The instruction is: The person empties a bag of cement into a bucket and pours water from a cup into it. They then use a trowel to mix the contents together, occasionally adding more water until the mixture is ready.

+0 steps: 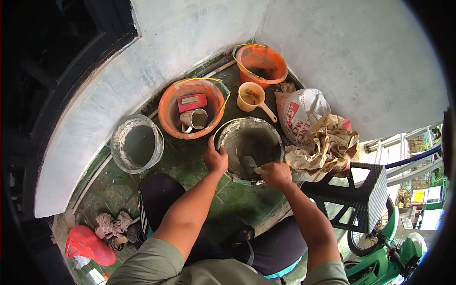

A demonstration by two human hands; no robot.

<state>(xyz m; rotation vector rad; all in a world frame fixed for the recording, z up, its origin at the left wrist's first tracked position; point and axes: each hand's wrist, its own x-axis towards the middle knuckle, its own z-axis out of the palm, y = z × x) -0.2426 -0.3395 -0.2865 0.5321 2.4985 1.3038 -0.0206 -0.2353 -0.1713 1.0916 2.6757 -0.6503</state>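
My left hand (216, 157) is closed on the left rim of a mortar-crusted bucket (281, 151) that stands on the floor before me. Inside the bucket lies a wet grey cement mix (251, 140). With my right hand (277, 175), closed at the near right rim, I grip the handle of a small trowel (249, 164). Its blade reaches down into the mix, and the tip is hidden there. Behind this bucket stand an orange bucket (166, 107) holding a red box (192, 101) and a mug (194, 118), and an orange dipper (251, 96).
A clear tub (121, 164) of grey liquid stands at left. Another orange bucket (280, 76) is in the back corner. A white sack (289, 111) and crumpled brown paper (323, 145) sit at right, near a black stool (370, 190) and a green bike (375, 263).
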